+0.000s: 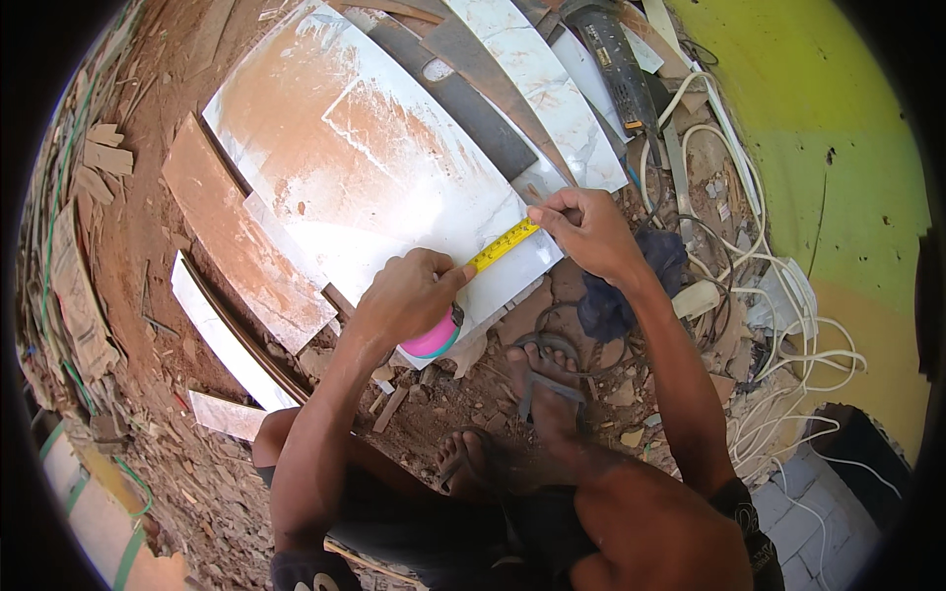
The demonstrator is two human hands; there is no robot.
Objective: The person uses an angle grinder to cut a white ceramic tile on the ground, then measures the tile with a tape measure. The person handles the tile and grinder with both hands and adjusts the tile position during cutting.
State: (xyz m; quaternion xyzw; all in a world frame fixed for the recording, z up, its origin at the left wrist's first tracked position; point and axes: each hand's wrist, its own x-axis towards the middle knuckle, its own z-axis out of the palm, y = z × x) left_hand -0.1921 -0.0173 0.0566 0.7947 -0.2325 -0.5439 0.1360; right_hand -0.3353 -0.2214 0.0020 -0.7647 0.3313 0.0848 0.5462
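A glossy white marbled tile (414,187), dusted with reddish-brown dirt, lies flat in front of me. Across its near right part runs the yellow blade of a tape measure (503,244). My left hand (412,294) is closed round the tape's pink case (432,340), thumb on the blade where it comes out. The blade's far end is pinched between thumb and fingers of my right hand (588,229), at the tile's right edge. Whatever lies under my left palm is hidden.
Cut tile strips (232,330) lie at left, more tile pieces (552,98) beyond. An angle grinder (616,74) rests at the far right. White cable (754,217) loops beside the yellow-green wall (818,128). A dark plastic bag (631,295) sits under my right forearm; rubble surrounds my sandalled feet.
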